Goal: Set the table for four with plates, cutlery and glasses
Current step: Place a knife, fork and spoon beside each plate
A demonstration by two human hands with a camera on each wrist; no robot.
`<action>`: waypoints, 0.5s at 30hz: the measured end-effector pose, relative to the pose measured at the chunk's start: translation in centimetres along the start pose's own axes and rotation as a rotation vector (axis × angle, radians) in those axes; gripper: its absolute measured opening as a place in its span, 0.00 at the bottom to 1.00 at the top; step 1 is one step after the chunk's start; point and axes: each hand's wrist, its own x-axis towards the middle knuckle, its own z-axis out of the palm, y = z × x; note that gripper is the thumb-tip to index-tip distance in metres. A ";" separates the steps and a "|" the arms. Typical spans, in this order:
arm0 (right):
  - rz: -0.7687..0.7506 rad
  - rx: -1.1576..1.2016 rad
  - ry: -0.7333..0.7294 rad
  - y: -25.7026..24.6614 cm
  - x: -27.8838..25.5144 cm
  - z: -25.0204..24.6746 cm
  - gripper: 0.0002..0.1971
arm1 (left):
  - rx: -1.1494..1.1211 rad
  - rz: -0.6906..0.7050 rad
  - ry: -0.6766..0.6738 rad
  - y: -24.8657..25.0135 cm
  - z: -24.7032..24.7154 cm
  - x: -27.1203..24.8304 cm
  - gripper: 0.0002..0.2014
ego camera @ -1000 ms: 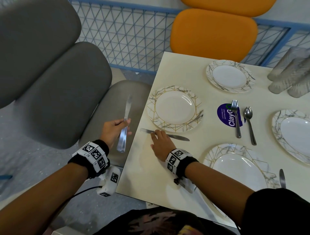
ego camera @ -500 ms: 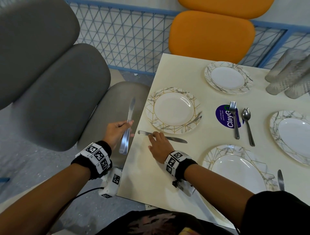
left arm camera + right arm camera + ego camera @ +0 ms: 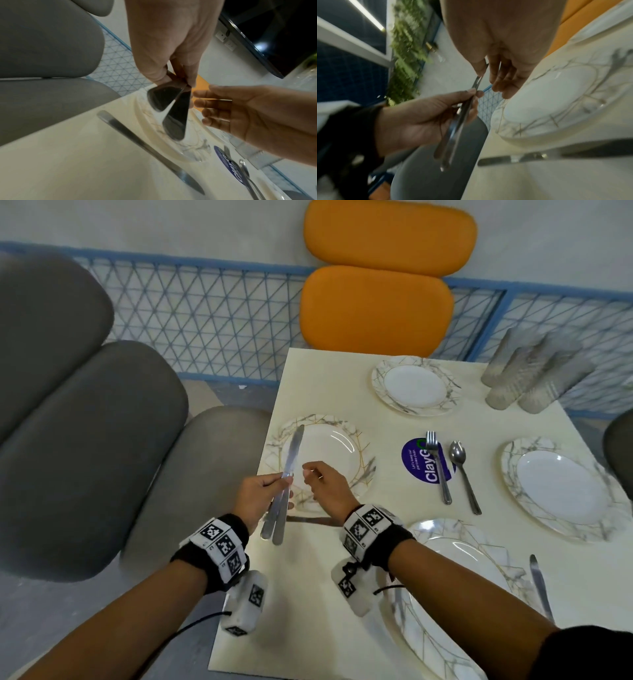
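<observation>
A: Left hand (image 3: 261, 498) is holding two knives (image 3: 285, 484) together, blades pointing away, up over the near-left plate (image 3: 356, 455). Handles are hanging down past the table (image 3: 315, 604) edge.

B: Where's the rest sitting?

A: One knife (image 3: 310, 520) is lying flat on the table just below that plate. Another knife (image 3: 539, 583) is lying beside the nearest plate (image 3: 455, 549). A fork (image 3: 437, 465) and spoon (image 3: 463, 470) are sitting mid-table, on and beside the blue sticker (image 3: 416, 463). Four plates are out. The glasses (image 3: 527, 378) are bunched at the far right corner, not yet dealt out.

B: Risk?

A: My read: the pair is being held by a thin pinch near mid-length. In the left wrist view the handles are splaying apart. If the right hand (image 3: 325, 484) is pulling one out, the other could be sliding loose and dropping on the plate or off the edge onto the grey chair (image 3: 191, 474).

B: Fingers?

A: Left thumb and fingers (image 3: 471, 93) are pinching both knives, clenched on them. The right fingers (image 3: 205, 104) are loosely extended, half spread, right beside the blades. Contact is unclear: the right wrist view is blurred, so I can't say they're gripping anything.
</observation>
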 end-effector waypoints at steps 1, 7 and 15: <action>0.038 0.064 0.005 -0.1 0.4 -1.0 0.15 | 0.023 0.000 -0.026 0.4 1.0 0.4 0.08; 0.174 0.326 0.080 0.3 3.3 -7.8 0.08 | 0.042 0.018 -0.169 3.3 7.3 2.1 0.06; 0.296 0.670 0.153 1.1 7.5 -16.3 0.06 | -0.097 0.038 0.035 6.0 12.7 6.5 0.08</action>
